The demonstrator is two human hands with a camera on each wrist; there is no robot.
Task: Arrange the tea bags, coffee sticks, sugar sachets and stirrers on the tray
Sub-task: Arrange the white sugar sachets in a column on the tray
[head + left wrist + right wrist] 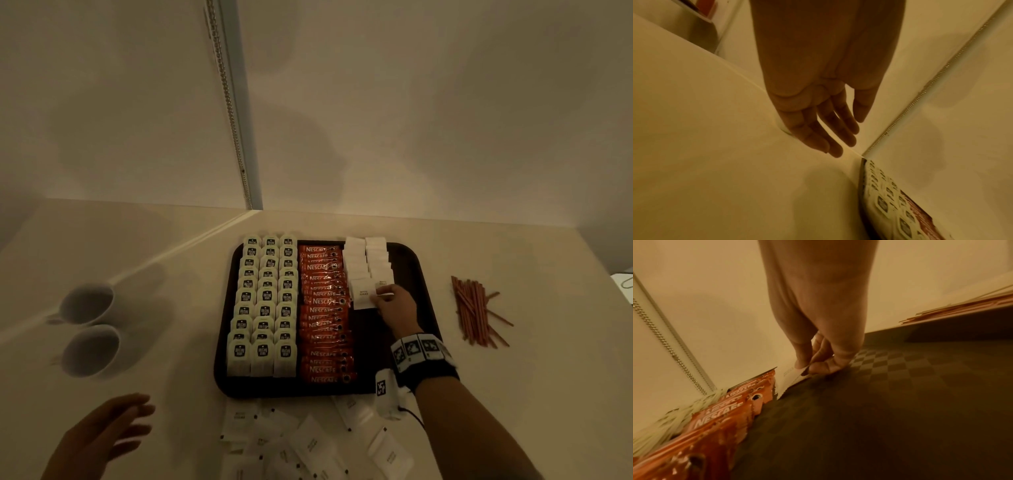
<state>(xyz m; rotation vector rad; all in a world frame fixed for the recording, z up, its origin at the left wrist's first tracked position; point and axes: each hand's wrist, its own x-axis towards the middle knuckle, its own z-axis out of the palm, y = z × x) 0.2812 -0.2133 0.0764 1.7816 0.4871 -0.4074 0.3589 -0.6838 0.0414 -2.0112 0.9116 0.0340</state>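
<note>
A dark tray [419,270] holds three columns of white tea bags [263,308], a column of red coffee sticks [325,315] and two short columns of white sugar sachets [368,262]. My right hand [385,301] is over the tray's right part and pinches a sugar sachet [362,294] at the near end of those columns; the right wrist view shows thumb and fingers [821,368] clamped on the sachet [791,378]. Loose sugar sachets [308,442] lie in front of the tray. Brown stirrers [474,311] lie in a pile right of it. My left hand [113,431] hovers with straight fingers [818,129], empty.
Two white cups [89,325] stand on the counter left of the tray. A wall with a bead chain [233,120] rises behind. The tray's right half [900,402] is bare, patterned surface.
</note>
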